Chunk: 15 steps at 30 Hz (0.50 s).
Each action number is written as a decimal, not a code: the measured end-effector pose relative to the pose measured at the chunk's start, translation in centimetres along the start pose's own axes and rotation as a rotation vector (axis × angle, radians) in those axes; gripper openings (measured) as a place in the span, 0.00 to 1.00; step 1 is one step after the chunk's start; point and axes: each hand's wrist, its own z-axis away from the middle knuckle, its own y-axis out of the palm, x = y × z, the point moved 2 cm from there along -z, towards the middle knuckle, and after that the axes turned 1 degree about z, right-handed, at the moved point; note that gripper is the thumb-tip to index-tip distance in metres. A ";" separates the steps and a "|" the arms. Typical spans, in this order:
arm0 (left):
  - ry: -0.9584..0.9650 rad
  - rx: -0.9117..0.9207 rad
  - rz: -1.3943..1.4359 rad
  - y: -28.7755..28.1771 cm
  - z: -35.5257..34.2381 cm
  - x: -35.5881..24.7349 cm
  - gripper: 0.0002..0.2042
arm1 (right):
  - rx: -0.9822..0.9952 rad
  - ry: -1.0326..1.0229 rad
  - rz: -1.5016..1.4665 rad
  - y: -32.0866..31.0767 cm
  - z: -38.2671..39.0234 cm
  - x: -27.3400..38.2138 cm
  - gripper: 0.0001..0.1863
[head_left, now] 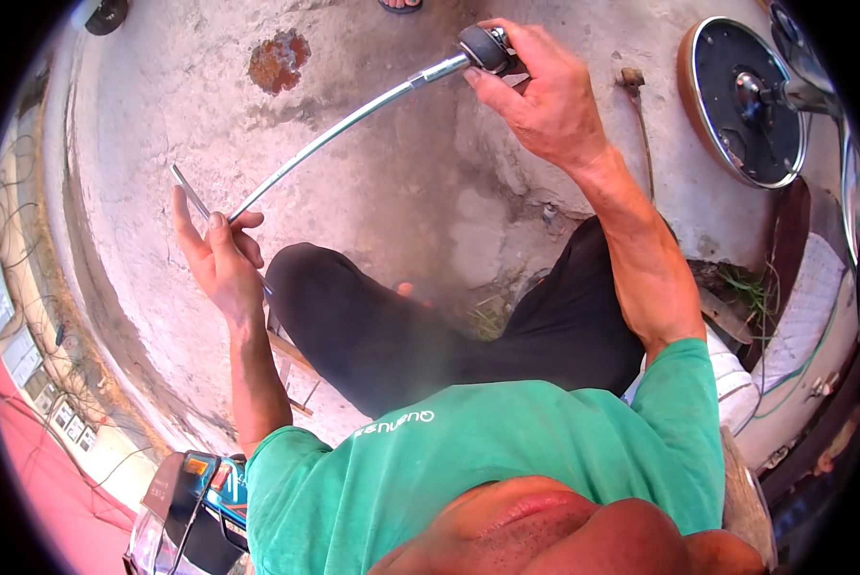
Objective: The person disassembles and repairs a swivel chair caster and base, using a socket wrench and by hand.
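Metal rod (322, 139) is up in front of the person, clear of the lap, running from near left to far right; it looks curved, but the lens bends straight edges. Nearest in view: green shirt (506, 431), a blue-and-black item (221, 484) at near left, kind unclear. Next out, dark trousers (391, 335), knees apart. Left hand (221, 254) is just beyond the left knee, fingers narrow around a thin bar (188, 189), which sticks out past the fingertips and again by the wrist. Rod's near end meets the bar at the thumb; exact joint is covered by the fingers, can't tell if fixed. Grass tuft (756, 292) over on the right. Right hand (552, 110) is farther out, to the right, thumb and fingers closed around a dark round head (485, 48) at the rod's far end. Right of that hand: black disc (741, 101) with shiny rim, tilted. Far left on the concrete floor (176, 105): rusty-brown patch (278, 61). Farthest: a sandalled foot (401, 5), partly cut off.
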 end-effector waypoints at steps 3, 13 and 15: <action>-0.131 0.080 0.087 -0.7 -0.4 0.1 0.24 | 0.005 -0.013 -0.006 -0.2 0.1 0.1 0.20; -0.488 0.455 0.897 -2.8 -1.3 2.2 0.29 | 0.041 -0.019 -0.017 -1.0 0.4 0.6 0.20; -0.443 0.384 0.842 -2.6 -0.7 2.0 0.29 | 0.066 -0.031 -0.008 -1.2 0.4 0.7 0.20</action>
